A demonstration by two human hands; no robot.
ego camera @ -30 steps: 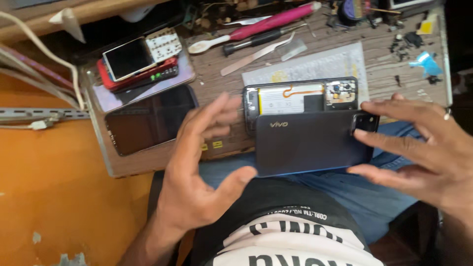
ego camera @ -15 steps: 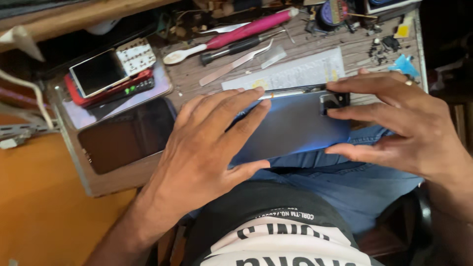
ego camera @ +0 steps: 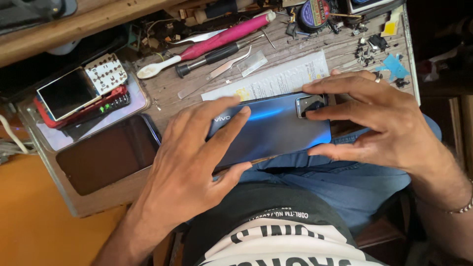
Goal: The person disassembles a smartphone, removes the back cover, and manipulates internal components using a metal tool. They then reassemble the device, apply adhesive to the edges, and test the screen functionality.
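Observation:
A blue smartphone [ego camera: 281, 125] lies back side up at the near edge of a worn wooden workbench [ego camera: 290, 54], its camera block toward the right. My left hand [ego camera: 189, 162] rests flat on its left half, fingers spread over the back cover and thumb under the near edge. My right hand [ego camera: 374, 120] grips the right end, fingertips on the far edge by the camera block and thumb on the near edge. A ring is on one right finger.
A dark phone screen [ego camera: 106, 155] lies left of the phone. Behind it are a stack of small phones [ego camera: 81, 96], a pink-handled tool [ego camera: 226, 37], a black screwdriver [ego camera: 217, 55], tweezers [ego camera: 229, 63], a white paper strip [ego camera: 276, 79], small parts [ego camera: 367, 49].
The open phone's inner parts were showing, with the blue back cover held below them. The cover has moved up onto the phone, and both hands have come down on it.

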